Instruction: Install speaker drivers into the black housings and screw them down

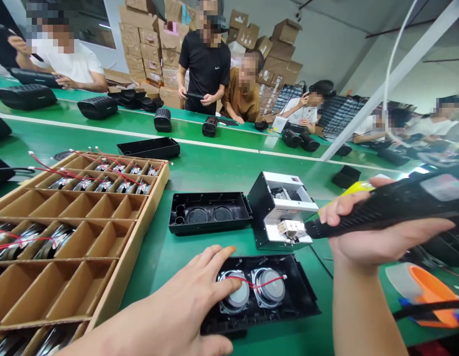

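My right hand (363,222) is wrapped around a black electric screwdriver (396,202). The screwdriver's nose meets the front of a black-and-white screw feeder (285,212); whether the two touch, I cannot tell. My left hand (192,291) lies with fingers spread over the left end of a black speaker housing (299,291). Two round speaker drivers (268,288) sit in this housing, with red wires (257,286) across them. The index fingertip is over the left driver, by the wire. Behind stands another black housing (210,212) with two grilles and no drivers.
A divided cardboard box (136,222) on the left holds several speaker drivers. Another black housing (150,147) lies behind it. An orange-and-white container (426,291) stands at right. Across the green bench, several co-workers (205,59) are near black speakers (98,106). A slanted white post (392,79) rises at right.
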### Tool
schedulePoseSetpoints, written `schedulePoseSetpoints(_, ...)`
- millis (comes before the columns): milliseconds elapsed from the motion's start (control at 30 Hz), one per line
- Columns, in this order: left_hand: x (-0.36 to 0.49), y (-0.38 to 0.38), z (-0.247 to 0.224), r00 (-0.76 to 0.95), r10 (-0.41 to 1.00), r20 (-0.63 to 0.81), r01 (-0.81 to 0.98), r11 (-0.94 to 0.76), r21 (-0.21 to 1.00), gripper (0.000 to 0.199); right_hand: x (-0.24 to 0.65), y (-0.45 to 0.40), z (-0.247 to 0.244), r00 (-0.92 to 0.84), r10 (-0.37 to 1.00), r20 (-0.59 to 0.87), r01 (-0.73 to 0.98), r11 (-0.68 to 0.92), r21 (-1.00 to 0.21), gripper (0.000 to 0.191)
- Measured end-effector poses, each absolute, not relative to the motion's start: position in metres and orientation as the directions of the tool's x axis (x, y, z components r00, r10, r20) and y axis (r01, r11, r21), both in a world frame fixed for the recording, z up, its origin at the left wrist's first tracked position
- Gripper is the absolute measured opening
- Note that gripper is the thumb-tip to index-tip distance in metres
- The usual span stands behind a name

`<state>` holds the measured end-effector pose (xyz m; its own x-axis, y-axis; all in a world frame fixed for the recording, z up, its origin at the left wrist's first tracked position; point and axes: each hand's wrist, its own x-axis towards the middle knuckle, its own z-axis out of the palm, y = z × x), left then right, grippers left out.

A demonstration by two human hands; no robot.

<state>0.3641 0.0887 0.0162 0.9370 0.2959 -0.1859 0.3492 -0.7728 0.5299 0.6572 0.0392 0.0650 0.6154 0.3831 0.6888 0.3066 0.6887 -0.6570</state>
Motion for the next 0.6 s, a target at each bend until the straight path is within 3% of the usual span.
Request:
schedulePoseSetpoints(433,0.337,0.105,0.009,0.957,0.256,-0.139,0.290,-0.799,0.527,0.087,0.660,0.029,0.051,0.642,0.439,0.629,0.279,0.629,-0.725,0.089)
schedulePoseSetpoints(600,0.340,0.103,0.010,0.956,0.256,-0.145,0.294,-0.811,0.506,0.091,0.658,0.016,0.062,0.607,0.442,0.660,0.244,0.687,-0.684,0.080)
